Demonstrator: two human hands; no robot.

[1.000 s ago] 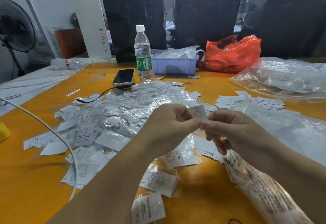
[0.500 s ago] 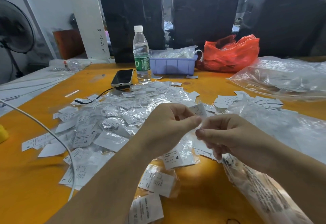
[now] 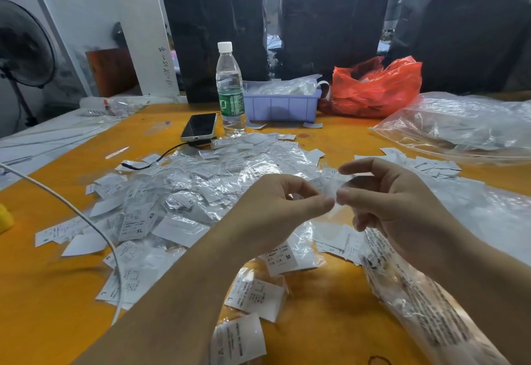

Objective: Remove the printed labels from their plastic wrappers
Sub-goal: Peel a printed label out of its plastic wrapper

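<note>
left hand — right hand: both pinch one wrapper | purple bin — wrapped labels

Bare table near-left free; label pile, bottle, phone & bin block fwd reach.

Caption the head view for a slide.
Both hands, left hand and right hand, pinch a clear wrapper above a pile of wrapped labels.

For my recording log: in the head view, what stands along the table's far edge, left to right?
Phone → water bottle → lilac bin → red plastic bag → large clear bag.
</note>
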